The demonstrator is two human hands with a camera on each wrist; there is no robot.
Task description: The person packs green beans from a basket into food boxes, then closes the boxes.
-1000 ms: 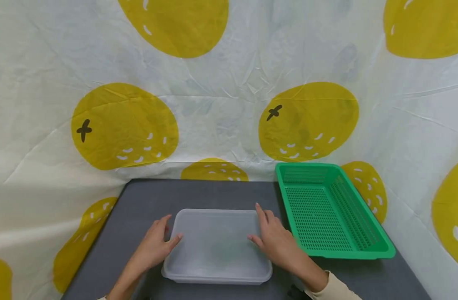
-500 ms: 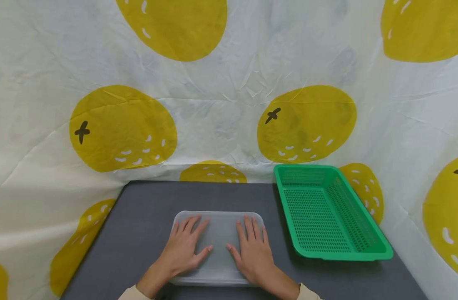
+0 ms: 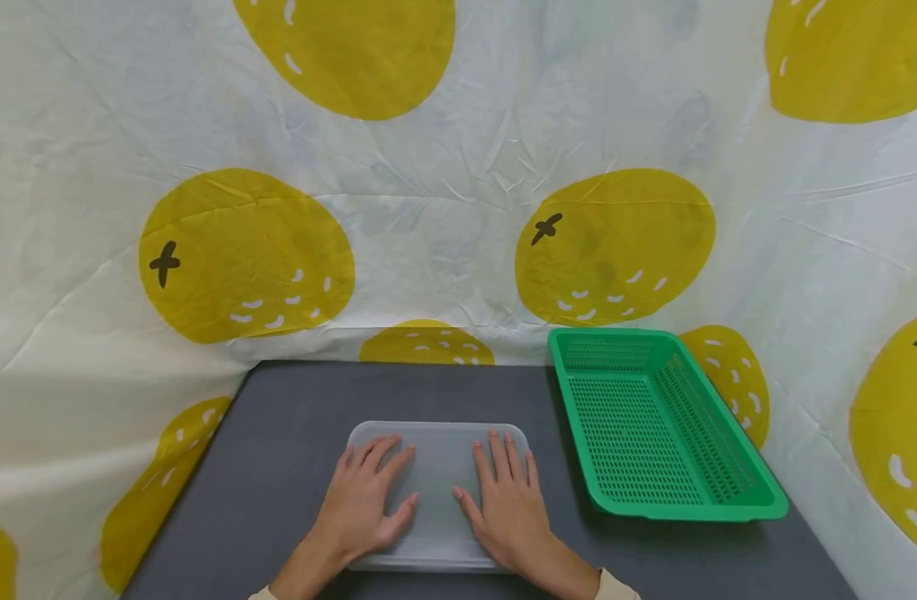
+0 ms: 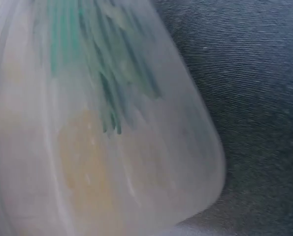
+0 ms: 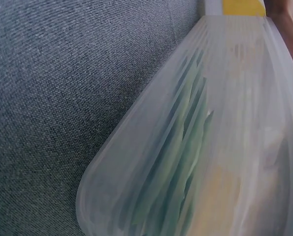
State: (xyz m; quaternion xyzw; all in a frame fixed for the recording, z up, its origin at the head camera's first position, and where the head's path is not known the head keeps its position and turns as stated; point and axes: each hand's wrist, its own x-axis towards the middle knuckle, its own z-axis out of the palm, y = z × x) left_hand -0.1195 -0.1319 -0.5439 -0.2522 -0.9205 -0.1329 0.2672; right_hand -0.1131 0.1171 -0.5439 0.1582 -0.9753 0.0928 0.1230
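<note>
A shallow rectangular container (image 4: 180, 162) of frosted plastic lies on the dark table with its translucent lid (image 3: 432, 525) on. My left hand (image 3: 357, 510) rests palm down over the lid's left part, fingers spread and pointing to the far edge. Over the right part my right hand (image 3: 513, 510) lies the same way, thumb turned inward. Both wrist views look along the container's side wall. Long thin green strips (image 5: 183, 142) show blurred through that wall in the right wrist view. A piece of a hand or arm (image 5: 286, 27) shows at its upper right corner.
An empty green basket (image 3: 638, 505) with slotted floor and walls stands on the table at the right, a little apart from the container. Grey-black cloth covers the table (image 3: 293, 417). A white curtain (image 3: 436, 267) with yellow fruit prints closes off the back and both sides.
Both hands have moved inward from the container's left and right edges and come down flat on its lid. Over the last half second they have hardly moved. The basket has stayed in place.
</note>
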